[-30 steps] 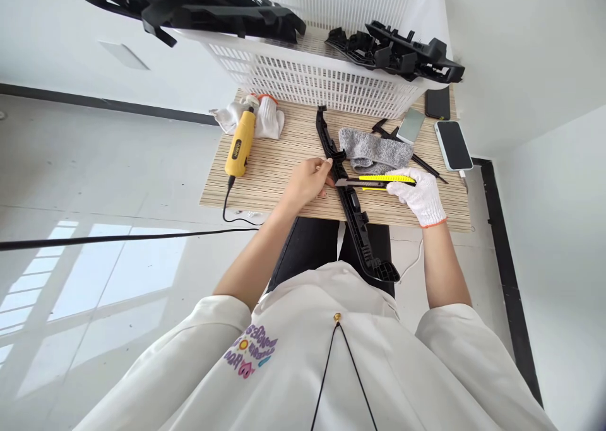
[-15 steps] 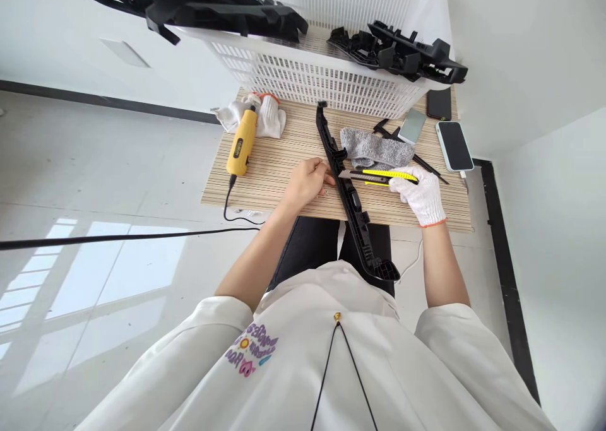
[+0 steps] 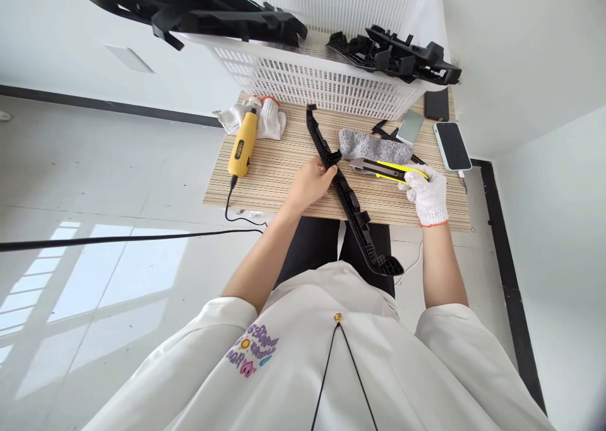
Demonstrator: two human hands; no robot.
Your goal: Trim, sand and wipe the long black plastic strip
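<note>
Bare left hand [image 3: 310, 183] clamped on long black trim part [image 3: 348, 197], gloved right hand [image 3: 425, 191] gripping yellow utility knife [image 3: 386, 169] (blade tip indistinct) just beside it.

We are looking at a small workshop station: a striped worktop [image 3: 284, 166] is carrying a yellow rotary tool [image 3: 242, 146] and spare work gloves [image 3: 265, 114], while a white crate [image 3: 322, 71] is holding black moulded parts [image 3: 398, 55].

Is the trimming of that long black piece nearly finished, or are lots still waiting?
Can't tell what's finished. In hand: the left hand grips the long black piece; the gloved right hand holds the yellow knife off it. More black pieces sit on the white basket.
</note>
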